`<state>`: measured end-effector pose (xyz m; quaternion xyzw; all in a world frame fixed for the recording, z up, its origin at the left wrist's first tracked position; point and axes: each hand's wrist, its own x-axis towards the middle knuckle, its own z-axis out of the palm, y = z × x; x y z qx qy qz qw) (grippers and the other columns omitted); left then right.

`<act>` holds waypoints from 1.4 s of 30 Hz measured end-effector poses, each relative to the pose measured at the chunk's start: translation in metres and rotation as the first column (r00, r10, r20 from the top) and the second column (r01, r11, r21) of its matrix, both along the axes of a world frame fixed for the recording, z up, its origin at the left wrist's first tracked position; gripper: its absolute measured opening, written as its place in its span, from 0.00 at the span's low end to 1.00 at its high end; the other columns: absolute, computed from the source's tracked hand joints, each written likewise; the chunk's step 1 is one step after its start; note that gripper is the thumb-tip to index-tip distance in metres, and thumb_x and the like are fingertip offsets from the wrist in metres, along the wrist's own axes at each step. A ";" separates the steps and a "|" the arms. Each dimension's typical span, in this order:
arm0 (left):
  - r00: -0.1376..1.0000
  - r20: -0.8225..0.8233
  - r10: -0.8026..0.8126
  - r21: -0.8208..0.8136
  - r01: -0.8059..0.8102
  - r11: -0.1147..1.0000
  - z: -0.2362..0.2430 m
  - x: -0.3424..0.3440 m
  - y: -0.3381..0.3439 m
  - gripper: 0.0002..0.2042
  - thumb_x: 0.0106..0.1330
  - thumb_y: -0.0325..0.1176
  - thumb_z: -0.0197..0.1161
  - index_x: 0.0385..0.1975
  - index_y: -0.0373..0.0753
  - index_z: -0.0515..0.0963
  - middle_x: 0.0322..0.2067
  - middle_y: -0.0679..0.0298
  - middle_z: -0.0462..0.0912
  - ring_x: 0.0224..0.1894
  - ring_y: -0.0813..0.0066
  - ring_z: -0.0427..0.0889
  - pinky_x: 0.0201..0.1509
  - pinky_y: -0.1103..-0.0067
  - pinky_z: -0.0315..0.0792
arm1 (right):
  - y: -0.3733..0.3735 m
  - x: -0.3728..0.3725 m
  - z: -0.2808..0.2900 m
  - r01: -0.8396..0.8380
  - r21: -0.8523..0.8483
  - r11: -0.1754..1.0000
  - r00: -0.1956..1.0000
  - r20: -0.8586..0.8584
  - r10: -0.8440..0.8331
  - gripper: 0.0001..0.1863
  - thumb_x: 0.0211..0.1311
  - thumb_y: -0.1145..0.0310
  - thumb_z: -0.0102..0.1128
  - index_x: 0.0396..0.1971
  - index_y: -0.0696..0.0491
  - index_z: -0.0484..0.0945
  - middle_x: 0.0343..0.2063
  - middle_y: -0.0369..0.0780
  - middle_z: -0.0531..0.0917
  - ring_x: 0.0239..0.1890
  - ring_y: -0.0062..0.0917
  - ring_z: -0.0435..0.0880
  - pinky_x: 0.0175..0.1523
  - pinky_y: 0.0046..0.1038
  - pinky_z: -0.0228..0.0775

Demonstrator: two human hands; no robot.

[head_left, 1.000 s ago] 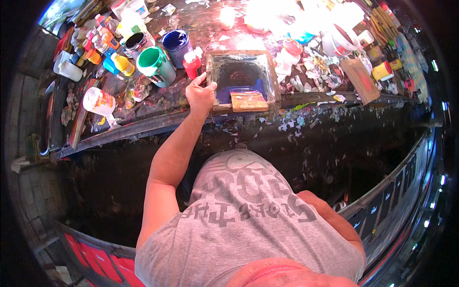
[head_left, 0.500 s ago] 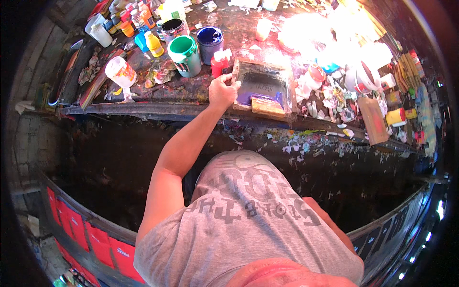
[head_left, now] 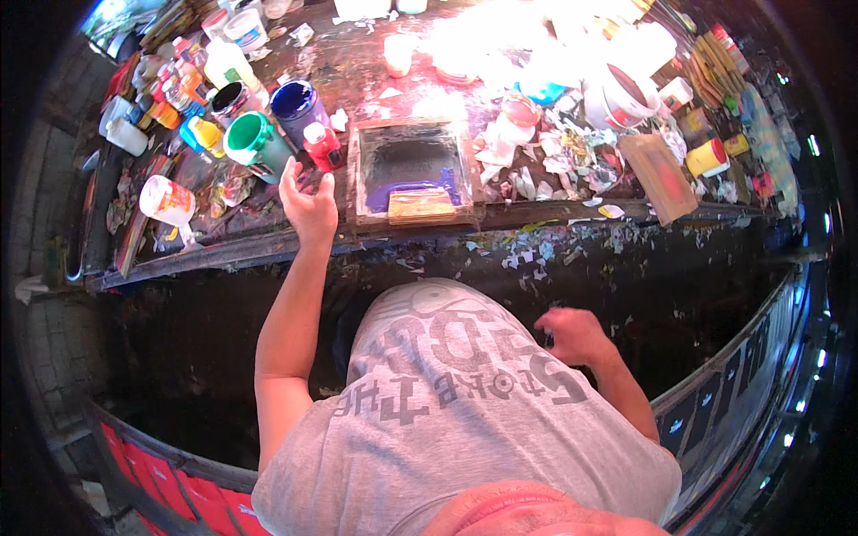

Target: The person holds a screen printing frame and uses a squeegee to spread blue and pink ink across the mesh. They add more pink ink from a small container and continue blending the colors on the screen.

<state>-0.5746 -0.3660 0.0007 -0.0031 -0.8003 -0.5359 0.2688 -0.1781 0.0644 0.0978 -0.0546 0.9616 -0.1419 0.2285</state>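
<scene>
My left hand (head_left: 308, 201) is open and empty, fingers loosely spread, just left of a wooden screen frame (head_left: 356, 174) and below a red bottle (head_left: 323, 152). A green bucket (head_left: 248, 137) and a dark-blue-filled bucket (head_left: 300, 114) stand beyond my fingertips. The frame has dark mesh with purple-blue ink (head_left: 442, 188) along its near side and a wooden-topped squeegee (head_left: 420, 205) lying in it. My right hand (head_left: 572, 332) is off the table beside my shirt, fingers loosely curled but apart, slightly blurred, with nothing visible in it.
The paint-stained table (head_left: 188, 250) holds a white tub (head_left: 168, 198), several bottles (head_left: 206, 138) at left, and crumpled paper (head_left: 536, 183), a leaning bucket (head_left: 615, 100) and a board (head_left: 654, 174) at right. Racks with red cloths (head_left: 165, 478) and dark cloths curve behind me on both sides.
My left hand has let go of the screen frame's left side and moved left, fingers spreading. My right hand has come up into view from behind my body.
</scene>
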 end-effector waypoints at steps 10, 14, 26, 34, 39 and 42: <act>0.980 0.121 -0.158 0.096 0.147 0.985 0.025 0.040 -0.014 0.13 0.84 0.30 0.77 0.62 0.34 0.93 0.48 0.69 0.93 0.49 0.83 0.88 0.54 0.79 0.82 | -0.052 -0.135 0.021 -0.127 -0.309 0.943 0.584 -0.791 -0.181 0.19 0.67 0.76 0.81 0.57 0.55 0.91 0.58 0.43 0.92 0.60 0.46 0.91 0.67 0.46 0.86; 0.989 -0.094 -0.117 -0.192 0.097 0.977 0.056 0.057 -0.008 0.13 0.79 0.29 0.81 0.59 0.34 0.93 0.40 0.64 0.90 0.42 0.74 0.88 0.45 0.76 0.84 | -0.100 -0.183 0.032 -0.337 -0.212 0.917 0.545 -0.838 0.006 0.24 0.64 0.64 0.86 0.60 0.50 0.91 0.60 0.39 0.89 0.65 0.40 0.89 0.69 0.46 0.83; 0.914 0.051 -0.402 0.235 0.380 0.895 0.134 -0.044 0.107 0.59 0.70 0.20 0.83 0.94 0.34 0.45 0.83 0.44 0.72 0.76 0.53 0.82 0.77 0.64 0.82 | -0.138 -0.211 0.038 -0.477 -0.344 0.809 0.436 -0.892 -0.122 0.18 0.60 0.77 0.85 0.51 0.53 0.95 0.53 0.39 0.94 0.53 0.38 0.93 0.58 0.43 0.86; 0.880 0.373 -0.293 0.386 0.140 0.912 0.082 -0.211 0.199 0.63 0.68 0.25 0.81 0.94 0.39 0.37 0.80 0.41 0.73 0.59 0.50 0.90 0.47 0.50 0.94 | -0.151 -0.138 0.025 -0.090 -0.402 0.911 0.467 -0.826 -0.317 0.17 0.63 0.82 0.81 0.52 0.57 0.94 0.49 0.42 0.95 0.49 0.41 0.94 0.55 0.41 0.90; 0.913 0.288 -0.288 0.724 -0.010 0.690 0.022 -0.277 0.237 0.38 0.86 0.55 0.66 0.87 0.45 0.59 0.54 0.46 0.85 0.30 0.55 0.85 0.27 0.60 0.84 | -0.170 -0.093 0.019 0.167 -0.400 0.901 0.480 -0.765 -0.429 0.18 0.62 0.86 0.79 0.52 0.57 0.93 0.50 0.43 0.95 0.50 0.42 0.94 0.54 0.41 0.90; 0.864 0.336 -0.376 0.730 0.014 0.684 0.017 -0.286 0.241 0.40 0.86 0.52 0.68 0.88 0.45 0.56 0.50 0.47 0.88 0.26 0.58 0.86 0.24 0.63 0.83 | -0.180 -0.078 0.020 0.255 -0.380 0.889 0.456 -0.763 -0.457 0.19 0.61 0.88 0.79 0.52 0.58 0.93 0.51 0.44 0.95 0.49 0.42 0.94 0.53 0.40 0.90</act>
